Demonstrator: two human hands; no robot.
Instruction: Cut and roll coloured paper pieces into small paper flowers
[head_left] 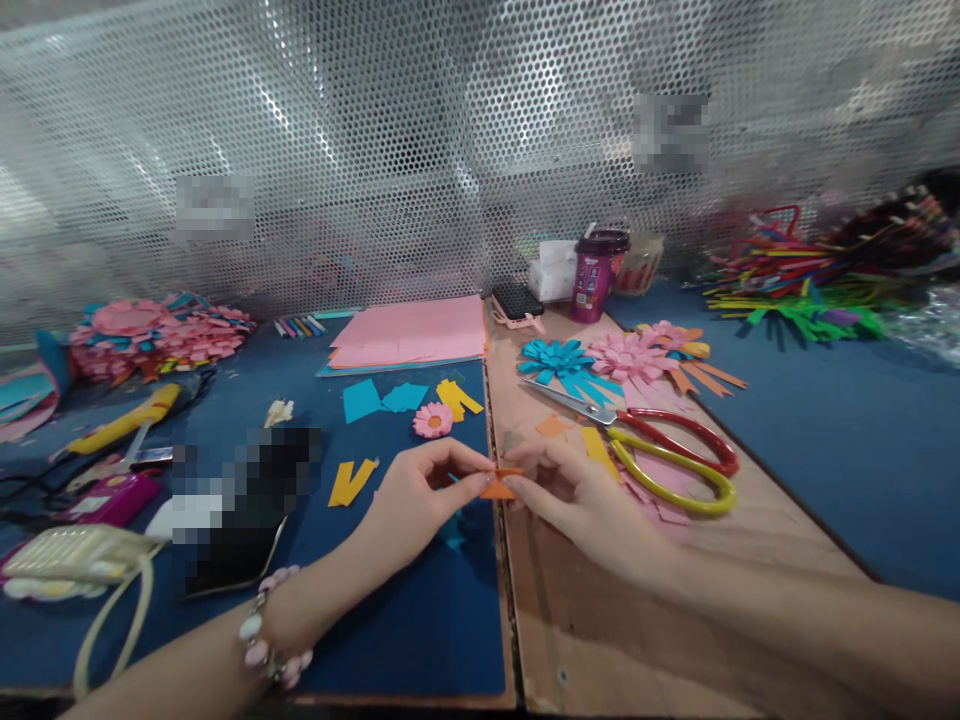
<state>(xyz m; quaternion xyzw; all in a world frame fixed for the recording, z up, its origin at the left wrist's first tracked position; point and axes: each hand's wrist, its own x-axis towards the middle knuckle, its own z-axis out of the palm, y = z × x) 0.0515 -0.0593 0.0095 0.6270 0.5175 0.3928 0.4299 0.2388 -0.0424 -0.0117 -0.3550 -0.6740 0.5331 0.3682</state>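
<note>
Between my two hands is a small orange piece of paper (501, 486), pinched at both sides above the seam of the table. My left hand (420, 490), with a beaded bracelet (259, 630) on its wrist, grips the paper's left edge between thumb and fingers. From the other side my right hand (574, 490) pinches the right edge. Just beyond the fingers lies a pink paper flower (433, 420) with an orange centre. Scissors (645, 435) with a red and a yellow handle rest right of my right hand.
Blue paper squares (363, 400) and yellow strips (351, 483) lie on the blue tabletop. Behind stand a pink paper stack (409, 332) and a purple cup (596, 277). Finished paper flowers (556, 362) sit by the scissors. A phone (247, 520) and glue gun (124, 418) are left.
</note>
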